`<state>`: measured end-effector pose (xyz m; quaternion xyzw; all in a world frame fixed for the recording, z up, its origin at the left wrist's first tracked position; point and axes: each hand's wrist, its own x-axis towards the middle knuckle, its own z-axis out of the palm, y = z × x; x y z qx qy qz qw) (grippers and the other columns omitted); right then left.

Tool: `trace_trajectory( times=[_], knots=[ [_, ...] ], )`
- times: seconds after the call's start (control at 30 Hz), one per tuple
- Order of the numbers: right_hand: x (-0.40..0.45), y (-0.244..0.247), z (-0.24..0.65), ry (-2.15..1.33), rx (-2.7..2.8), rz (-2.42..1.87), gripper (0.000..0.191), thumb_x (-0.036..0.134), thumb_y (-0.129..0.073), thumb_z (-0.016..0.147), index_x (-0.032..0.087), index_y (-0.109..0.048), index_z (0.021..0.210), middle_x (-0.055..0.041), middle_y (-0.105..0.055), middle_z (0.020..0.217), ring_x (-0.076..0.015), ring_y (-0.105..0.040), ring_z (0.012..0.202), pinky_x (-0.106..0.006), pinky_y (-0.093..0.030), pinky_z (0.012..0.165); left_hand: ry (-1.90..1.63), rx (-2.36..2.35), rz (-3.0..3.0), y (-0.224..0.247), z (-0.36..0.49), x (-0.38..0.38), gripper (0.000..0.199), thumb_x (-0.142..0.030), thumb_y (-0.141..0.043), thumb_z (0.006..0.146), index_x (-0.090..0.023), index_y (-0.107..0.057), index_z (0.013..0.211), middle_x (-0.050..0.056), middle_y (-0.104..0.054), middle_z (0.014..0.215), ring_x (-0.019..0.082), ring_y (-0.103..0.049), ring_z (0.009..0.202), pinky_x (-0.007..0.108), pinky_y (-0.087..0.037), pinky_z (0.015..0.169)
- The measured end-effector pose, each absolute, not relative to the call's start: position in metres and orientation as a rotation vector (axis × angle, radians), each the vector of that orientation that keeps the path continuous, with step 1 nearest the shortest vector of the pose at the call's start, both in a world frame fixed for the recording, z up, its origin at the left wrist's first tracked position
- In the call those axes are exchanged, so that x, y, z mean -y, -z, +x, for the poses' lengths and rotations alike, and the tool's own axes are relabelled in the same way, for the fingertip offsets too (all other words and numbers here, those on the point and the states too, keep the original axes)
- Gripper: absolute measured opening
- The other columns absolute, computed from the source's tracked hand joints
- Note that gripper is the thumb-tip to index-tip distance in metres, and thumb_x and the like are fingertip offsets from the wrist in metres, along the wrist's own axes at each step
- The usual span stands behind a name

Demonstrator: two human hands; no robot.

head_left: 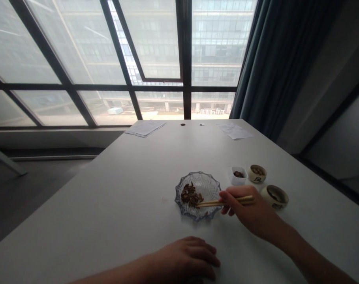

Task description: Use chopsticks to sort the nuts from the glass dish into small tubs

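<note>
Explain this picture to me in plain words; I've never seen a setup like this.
There is no robot here: these are a person's own bare hands, seen by one camera worn on the head, looking forward and down. The right hand holds wooden-looking chopsticks, their tips at small brown pieces in a clear glass dish. The left hand holds nothing and is over the white table, near its closest part. Right of the dish are a small white tub and two round pots. Papers lie farther back.
</note>
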<state>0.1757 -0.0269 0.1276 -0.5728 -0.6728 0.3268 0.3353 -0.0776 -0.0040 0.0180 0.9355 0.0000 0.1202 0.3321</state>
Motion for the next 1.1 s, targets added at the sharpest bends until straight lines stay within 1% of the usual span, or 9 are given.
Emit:
trace_trajectory(
  times=[0.13,0.23,0.33,0.43,0.5,0.63,0.83,0.97,1.1],
  knots=[
    [0.028,-0.133,0.185,-0.810,1.704,-1.506,0.054,0.061,-0.054,0.103,0.018,-0.082,0.083,-0.0075,-0.078,0.071,-0.0215,-0.074,0.066,-0.030,-0.055,0.061,-0.293,0.003,2.459,-0.019,-0.078,0.003,0.023,-0.027,-0.056,0.104,-0.021,-0.067,0.124,0.009,-0.071,0.136,0.025,-0.060,0.138,0.037,-0.045,0.121],
    [0.030,-0.143,0.203,-0.747,1.535,-1.509,0.051,0.063,-0.060,0.099,0.019,-0.083,0.089,-0.0094,-0.081,0.077,-0.0247,-0.078,0.067,-0.032,-0.059,0.058,-0.283,0.004,2.459,-0.021,-0.077,0.003,0.023,-0.028,-0.057,0.104,-0.021,-0.067,0.124,0.009,-0.072,0.135,0.025,-0.060,0.138,0.036,-0.044,0.121],
    [0.032,-0.158,0.228,-0.524,1.348,-1.555,0.048,0.065,-0.067,0.093,0.019,-0.082,0.091,-0.0108,-0.081,0.078,-0.0283,-0.079,0.067,-0.035,-0.061,0.056,-0.264,-0.006,2.453,-0.023,-0.077,0.003,0.023,-0.029,-0.057,0.104,-0.021,-0.067,0.124,0.009,-0.072,0.136,0.025,-0.061,0.137,0.036,-0.044,0.121],
    [0.033,-0.172,0.249,-0.207,1.229,-1.604,0.045,0.064,-0.068,0.093,0.021,-0.081,0.089,-0.0119,-0.081,0.079,-0.0309,-0.079,0.069,-0.041,-0.064,0.063,-0.256,-0.011,2.473,-0.025,-0.077,0.004,0.022,-0.027,-0.057,0.104,-0.020,-0.067,0.123,0.008,-0.071,0.136,0.025,-0.061,0.137,0.035,-0.045,0.120],
    [0.033,-0.177,0.259,-0.090,1.170,-1.618,0.043,0.063,-0.067,0.094,0.022,-0.079,0.089,-0.0124,-0.080,0.080,-0.0324,-0.079,0.070,-0.045,-0.064,0.067,-0.259,-0.016,2.479,-0.025,-0.077,0.004,0.022,-0.026,-0.058,0.104,-0.021,-0.067,0.123,0.008,-0.071,0.137,0.024,-0.061,0.137,0.035,-0.045,0.120],
    [0.028,-0.174,0.269,-0.065,1.167,-1.633,0.044,0.064,-0.066,0.094,0.022,-0.079,0.090,-0.0116,-0.080,0.079,-0.0325,-0.079,0.070,-0.047,-0.064,0.068,-0.261,-0.022,2.463,-0.025,-0.077,0.005,0.023,-0.025,-0.060,0.102,-0.022,-0.067,0.124,0.008,-0.071,0.136,0.025,-0.061,0.137,0.036,-0.045,0.120],
    [0.018,-0.164,0.271,-0.116,1.379,-1.692,0.048,0.066,-0.065,0.094,0.020,-0.081,0.091,-0.0096,-0.081,0.077,-0.0311,-0.079,0.070,-0.040,-0.062,0.061,-0.255,-0.044,2.460,-0.026,-0.077,0.006,0.023,-0.026,-0.057,0.104,-0.022,-0.068,0.123,0.008,-0.071,0.136,0.024,-0.061,0.137,0.035,-0.045,0.120],
    [0.020,-0.165,0.266,-0.115,1.402,-1.680,0.047,0.065,-0.066,0.094,0.021,-0.081,0.088,-0.0084,-0.081,0.077,-0.0295,-0.079,0.070,-0.038,-0.061,0.061,-0.254,-0.015,2.453,-0.024,-0.077,0.004,0.024,-0.027,-0.057,0.104,-0.022,-0.067,0.125,0.009,-0.071,0.137,0.025,-0.060,0.138,0.037,-0.045,0.120],
    [0.024,-0.168,0.257,-0.241,1.301,-1.589,0.046,0.066,-0.070,0.091,0.022,-0.081,0.087,-0.0093,-0.082,0.080,-0.0292,-0.080,0.073,-0.037,-0.064,0.063,-0.263,0.011,2.456,-0.021,-0.077,0.002,0.025,-0.027,-0.057,0.104,-0.021,-0.067,0.126,0.009,-0.071,0.137,0.025,-0.060,0.138,0.037,-0.045,0.120]
  ],
)
